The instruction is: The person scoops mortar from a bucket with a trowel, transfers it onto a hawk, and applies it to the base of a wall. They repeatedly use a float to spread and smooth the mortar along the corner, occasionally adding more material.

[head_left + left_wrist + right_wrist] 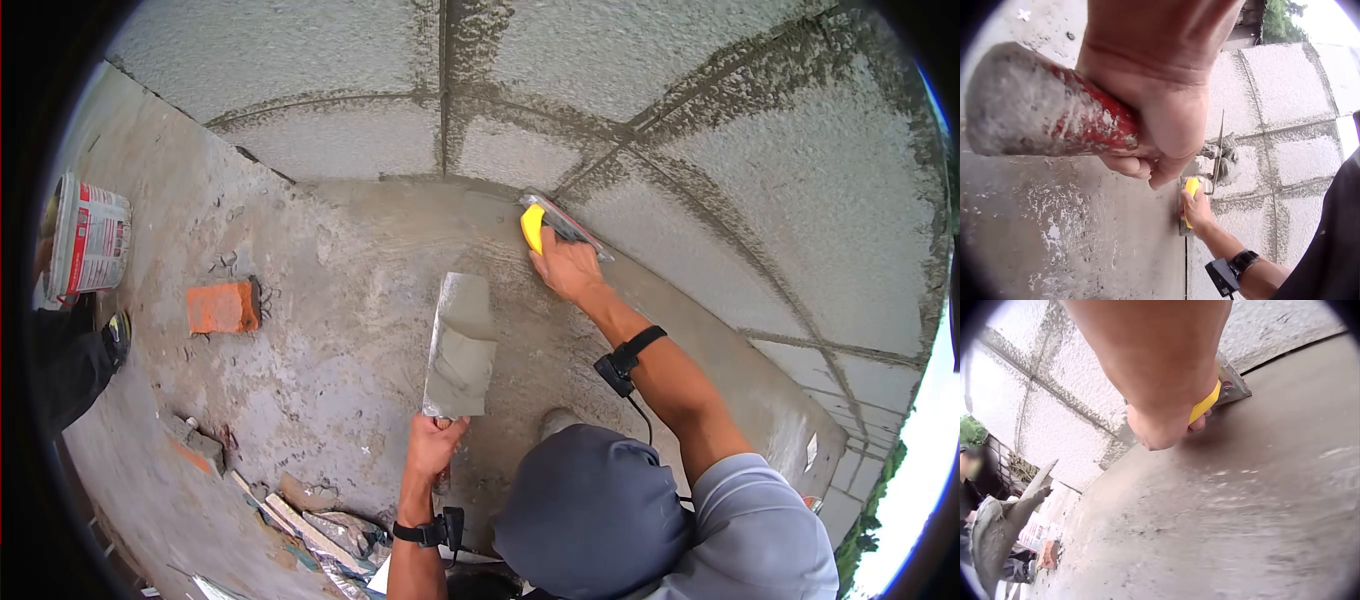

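My left hand [432, 447] grips the worn red handle [1094, 115] of a flat rectangular trowel, its handle end crusted grey. Grey mortar [462, 350] covers most of that blade, which reaches forward over the floor. In the left wrist view the blade shows nearly edge-on beyond the hand. My right hand [572, 268] holds a plastering trowel by its yellow handle [532, 228]. Its metal blade [1233, 392] lies at the foot of the block wall [350, 135], where smooth wet mortar [1272, 450] spreads. The right wrist partly hides the fingers in its own view.
An orange brick [222, 307] lies on the rough floor at left, with a broken chunk [197, 445] nearer me. Another person's shoe [118, 338] stands beside a white-and-red bucket [95, 240]. Wood strips [315, 535] and scraps lie near my left forearm.
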The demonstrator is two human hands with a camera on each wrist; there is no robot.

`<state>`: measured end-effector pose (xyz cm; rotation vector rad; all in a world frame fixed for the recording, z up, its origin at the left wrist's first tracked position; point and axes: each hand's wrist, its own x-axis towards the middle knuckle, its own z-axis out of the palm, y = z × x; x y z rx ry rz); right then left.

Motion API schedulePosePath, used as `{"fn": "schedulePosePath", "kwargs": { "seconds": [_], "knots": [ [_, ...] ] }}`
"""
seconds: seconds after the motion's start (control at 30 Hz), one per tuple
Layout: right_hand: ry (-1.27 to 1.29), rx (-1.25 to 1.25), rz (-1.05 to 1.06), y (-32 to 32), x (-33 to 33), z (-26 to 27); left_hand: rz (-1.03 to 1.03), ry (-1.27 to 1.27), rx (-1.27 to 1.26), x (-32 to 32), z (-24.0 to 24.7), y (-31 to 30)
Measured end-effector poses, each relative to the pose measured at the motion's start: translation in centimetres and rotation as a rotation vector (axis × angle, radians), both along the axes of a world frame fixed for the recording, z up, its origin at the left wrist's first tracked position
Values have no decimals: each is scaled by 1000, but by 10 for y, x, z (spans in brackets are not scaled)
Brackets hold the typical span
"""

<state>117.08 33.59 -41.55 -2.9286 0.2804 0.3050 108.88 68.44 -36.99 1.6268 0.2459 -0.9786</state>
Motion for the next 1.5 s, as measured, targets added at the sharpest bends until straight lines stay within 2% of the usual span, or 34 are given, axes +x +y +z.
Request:
{"fn": "schedulePosePath", "kwargs": {
  "seconds": [0.27, 0.43, 0.47, 0.57, 0.63, 0.7, 0.8, 0.93, 1.0, 1.13, 1.27, 1.33, 1.4, 1.47, 1.5],
  "knots": [
    [23, -73, -47, -50, -79, -5, -42, 3, -15, 2, 4, 0],
    [109, -55, -226, -27, -102, 22, -53, -3, -28, 2, -1, 4],
    [38, -67, -139, -17, -98, 32, -44, -1, -38, 2, -1, 3],
    [-11, 31, -72, 23, -44, 44, -19, 14, -57, -2, -6, 6],
    [-169, 60, 33, 49, 6, 31, -14, 24, -73, -3, -7, 8],
    [-184, 96, 110, 66, 46, 10, 3, 28, -32, 1, -2, 9],
    [-147, 65, 51, 72, 70, -8, 7, 13, -5, 6, 5, 13],
    [-146, 27, -16, 48, 30, -11, 27, -2, -9, 7, 18, 11],
    [-120, 11, -120, 25, -2, -5, 24, 68, 55, 9, 27, 9],
    [-2, -23, -188, -18, -59, 0, -20, 101, 31, 5, 18, 9],
    [81, -62, -295, -33, -104, 6, -89, 30, -37, -3, 10, 1],
    [59, -40, -318, -38, -128, 21, -97, 35, -43, -4, 5, -3],
    [54, 2, -337, -29, -146, 48, -192, 71, -107, -8, -7, -4],
    [26, 506, -337, -21, -158, 97, -216, 92, -120, -11, -14, -10],
    [25, 512, -346, -11, -160, 122, -240, 92, -157, -11, -16, -15]
  ]
}}
